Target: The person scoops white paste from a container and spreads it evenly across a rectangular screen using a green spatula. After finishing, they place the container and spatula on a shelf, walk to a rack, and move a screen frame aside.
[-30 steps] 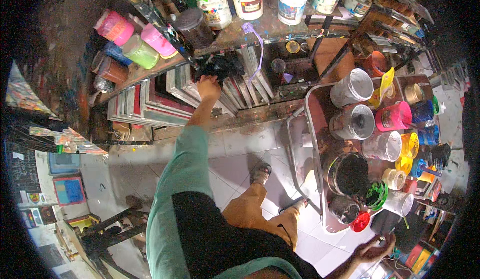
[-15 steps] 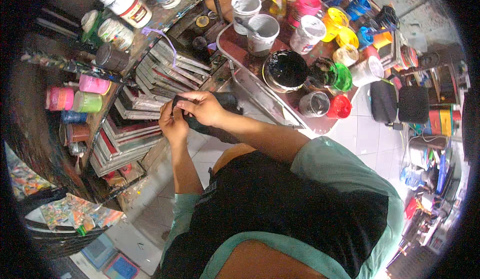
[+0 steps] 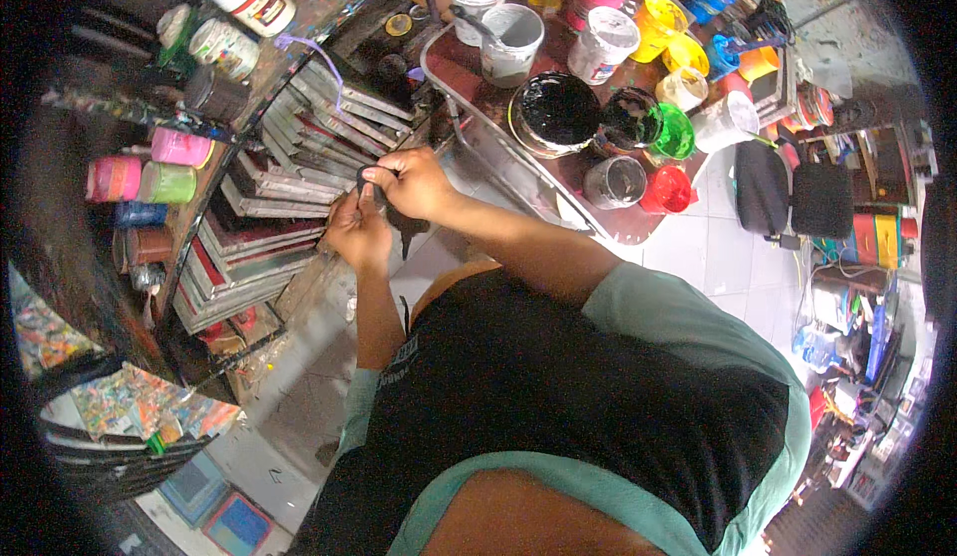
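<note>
My left hand (image 3: 361, 232) and my right hand (image 3: 415, 185) are close together in front of me, both with fingers closed. Between them they pinch a dark, limp piece that looks like black cloth (image 3: 407, 232). Part of it sticks up at the thumbs, and a tapered end hangs below my right hand. My fingers hide the rest. Just beyond my hands stand framed screens (image 3: 269, 219), packed upright in slanted rows on a rack.
To the right, a dark red table (image 3: 469, 82) carries several paint tubs, including a wide black bucket (image 3: 554, 112) and a red tub (image 3: 668, 190). Pink jars (image 3: 181, 146) sit on a shelf at left. A black chair (image 3: 763, 187) stands at far right, on white floor tiles (image 3: 733, 257).
Both hands have shifted slightly to the right, still holding the dark cloth. The cloth, earlier spread broadly behind my right wrist, now hangs narrower below the hands. The view has tilted slightly.
</note>
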The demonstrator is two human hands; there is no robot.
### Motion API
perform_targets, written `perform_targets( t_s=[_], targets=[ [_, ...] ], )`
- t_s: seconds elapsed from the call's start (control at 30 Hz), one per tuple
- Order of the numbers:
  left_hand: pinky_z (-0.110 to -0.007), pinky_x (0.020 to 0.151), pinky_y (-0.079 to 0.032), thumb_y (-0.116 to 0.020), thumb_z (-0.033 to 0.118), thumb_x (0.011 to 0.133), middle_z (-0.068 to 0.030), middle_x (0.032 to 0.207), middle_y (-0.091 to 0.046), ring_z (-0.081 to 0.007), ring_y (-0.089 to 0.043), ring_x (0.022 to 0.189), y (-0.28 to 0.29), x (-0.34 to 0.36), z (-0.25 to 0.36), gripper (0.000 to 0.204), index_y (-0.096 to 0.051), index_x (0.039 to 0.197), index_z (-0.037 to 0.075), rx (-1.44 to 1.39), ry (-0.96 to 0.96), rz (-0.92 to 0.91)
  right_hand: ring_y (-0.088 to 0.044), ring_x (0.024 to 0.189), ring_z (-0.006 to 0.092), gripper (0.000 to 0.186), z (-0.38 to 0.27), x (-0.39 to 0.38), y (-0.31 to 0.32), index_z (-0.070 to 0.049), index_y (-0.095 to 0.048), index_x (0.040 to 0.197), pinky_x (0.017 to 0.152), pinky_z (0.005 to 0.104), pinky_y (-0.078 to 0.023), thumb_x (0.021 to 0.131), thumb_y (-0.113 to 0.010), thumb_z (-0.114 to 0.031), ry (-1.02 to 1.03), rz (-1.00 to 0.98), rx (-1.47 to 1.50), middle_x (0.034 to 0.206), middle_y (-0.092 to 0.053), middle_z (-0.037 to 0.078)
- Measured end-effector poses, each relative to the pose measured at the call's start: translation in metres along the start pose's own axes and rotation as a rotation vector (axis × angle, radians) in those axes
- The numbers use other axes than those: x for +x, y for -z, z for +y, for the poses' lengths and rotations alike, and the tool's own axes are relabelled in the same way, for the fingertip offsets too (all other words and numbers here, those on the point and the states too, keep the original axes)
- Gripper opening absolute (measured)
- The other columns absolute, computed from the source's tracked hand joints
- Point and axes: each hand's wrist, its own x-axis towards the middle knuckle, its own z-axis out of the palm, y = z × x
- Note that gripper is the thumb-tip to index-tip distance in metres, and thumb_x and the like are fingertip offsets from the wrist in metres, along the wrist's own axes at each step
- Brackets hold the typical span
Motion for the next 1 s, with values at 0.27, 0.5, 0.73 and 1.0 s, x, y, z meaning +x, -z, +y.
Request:
perform_targets(
  t_s=[0.27, 0.5, 0.73, 1.0],
  targets=[
    [-0.029, 0.057, -0.044, -0.073, 0.004, 0.065, -0.0090, 0.062, -0.058, -0.0175, -0.055, 0.059, 0.008, 0.003, 0.007, 0.010, -0.067, 0.073, 0.002, -0.010, -0.070, 0.206, -0.056, 0.054, 0.0304, 0.022, 0.005, 0.007, -0.007, -0.004, -0.064, 0.070, 0.053, 0.0349, -0.044, 0.079, -0.062, -0.024, -0.053, -0.063, -0.076, 0.063, -0.056, 0.018],
    [-0.033, 0.080, -0.036, -0.056, 0.043, 0.079, -0.0041, 0.101, -0.060, -0.0166, -0.050, 0.092, 0.030, 0.011, 0.014, 0.045, -0.061, 0.099, 0.003, -0.813, 0.486, -0.088, -0.053, 0.062, 0.0084, 0.019, -0.010, 0.027, 0.010, 0.000, -0.065, 0.081, 0.059, 0.0276, -0.044, 0.080, -0.063, -0.019, -0.239, -0.089, 0.270, 0.068, -0.064, 0.006],
    [-0.040, 0.091, -0.031, -0.026, 0.080, 0.069, -0.0063, 0.126, -0.046, -0.0190, -0.042, 0.112, 0.040, 0.016, 0.027, 0.097, -0.043, 0.125, 0.003, -1.677, 0.447, -0.529, -0.055, 0.067, 0.0078, 0.015, -0.050, 0.034, 0.022, 0.001, -0.064, 0.090, 0.061, 0.0239, -0.046, 0.081, -0.061, -0.011, -0.236, -0.180, 0.441, 0.076, -0.064, 0.003],
    [-0.040, 0.091, -0.021, -0.018, 0.087, 0.062, -0.0003, 0.118, -0.049, -0.0144, -0.038, 0.109, 0.028, 0.008, -0.009, 0.105, -0.052, 0.115, 0.002, -1.799, 0.488, -0.591, -0.063, 0.066, 0.0181, 0.012, -0.058, 0.032, 0.002, 0.001, -0.065, 0.083, 0.061, 0.0284, -0.048, 0.075, -0.064, -0.008, 0.032, -0.100, 0.075, 0.075, -0.065, 0.013]
  ],
)
